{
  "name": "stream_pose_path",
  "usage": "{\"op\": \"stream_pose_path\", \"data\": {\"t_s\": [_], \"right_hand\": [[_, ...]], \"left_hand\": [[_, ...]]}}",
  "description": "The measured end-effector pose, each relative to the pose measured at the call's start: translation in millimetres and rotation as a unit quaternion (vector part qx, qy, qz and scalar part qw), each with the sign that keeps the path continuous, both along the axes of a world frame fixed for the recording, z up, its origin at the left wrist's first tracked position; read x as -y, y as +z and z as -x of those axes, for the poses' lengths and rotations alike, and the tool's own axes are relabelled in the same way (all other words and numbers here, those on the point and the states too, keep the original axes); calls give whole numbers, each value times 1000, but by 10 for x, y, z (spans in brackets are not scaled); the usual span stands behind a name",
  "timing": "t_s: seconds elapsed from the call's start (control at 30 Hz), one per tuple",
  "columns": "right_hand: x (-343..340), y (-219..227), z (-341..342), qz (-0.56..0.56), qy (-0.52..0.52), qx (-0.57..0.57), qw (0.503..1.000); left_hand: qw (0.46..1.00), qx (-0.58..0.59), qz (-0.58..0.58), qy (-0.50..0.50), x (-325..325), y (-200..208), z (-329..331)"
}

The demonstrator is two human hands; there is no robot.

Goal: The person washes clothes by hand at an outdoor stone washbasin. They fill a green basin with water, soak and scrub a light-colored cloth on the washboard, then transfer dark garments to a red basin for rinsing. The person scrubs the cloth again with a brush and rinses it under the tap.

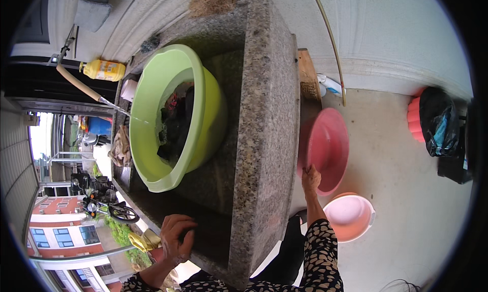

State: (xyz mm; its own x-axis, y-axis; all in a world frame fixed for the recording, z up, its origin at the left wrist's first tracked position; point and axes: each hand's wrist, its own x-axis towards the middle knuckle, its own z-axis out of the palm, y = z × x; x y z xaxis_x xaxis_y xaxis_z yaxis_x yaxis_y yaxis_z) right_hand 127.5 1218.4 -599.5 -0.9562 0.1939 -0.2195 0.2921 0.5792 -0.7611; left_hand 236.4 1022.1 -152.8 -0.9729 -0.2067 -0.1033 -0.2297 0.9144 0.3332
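Note:
My right hand (311, 179) is closed on the rim of a pink plastic basin (333, 149), which stands low beside the stone sink. Over the near end of the speckled granite sink (264, 114), my left hand (178, 237) holds nothing, with its fingers apart and loosely bent. A large light-green tub (213, 119) sits tilted in the sink. Dark wet cloth (178, 121), with a reddish patch, lies in water inside it. Water pours into the tub from a beige hose (79, 82).
An orange-and-white basin (351, 217) rests on the floor beside the pink one. A yellow jug (103, 70) and a brown rag (120, 147) lie along the sink's far edge. A black bag (441, 121) covers a red tub at right. A thin pole (330, 38) leans on the wall.

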Motion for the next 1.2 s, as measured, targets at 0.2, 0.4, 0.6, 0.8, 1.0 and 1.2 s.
{"op": "stream_pose_path", "data": {"t_s": [0.2, 0.4, 0.6, 0.8, 1.0, 1.2], "right_hand": [[-684, 930, 103, -69, 45, -28, 996], [-1499, 2264, -33, -180, 71, -86, 977], [-1986, 3874, -328, -271, 91, -148, 947], [-1739, 5271, -835, -319, 82, -155, 931], [-983, 6087, -1336, -279, 82, -187, 938], [-59, 6548, -1489, -346, 166, -174, 907]], "left_hand": [[1000, -18, 4, 0, 15, 96, -56], [996, -86, -22, 4, 70, 164, -137], [966, -162, -199, 28, 217, 169, -207], [876, -116, -446, 140, 588, 58, -256], [789, -154, -447, 392, 1948, -167, -68], [572, 72, -693, 434, 2859, -443, 239]]}}
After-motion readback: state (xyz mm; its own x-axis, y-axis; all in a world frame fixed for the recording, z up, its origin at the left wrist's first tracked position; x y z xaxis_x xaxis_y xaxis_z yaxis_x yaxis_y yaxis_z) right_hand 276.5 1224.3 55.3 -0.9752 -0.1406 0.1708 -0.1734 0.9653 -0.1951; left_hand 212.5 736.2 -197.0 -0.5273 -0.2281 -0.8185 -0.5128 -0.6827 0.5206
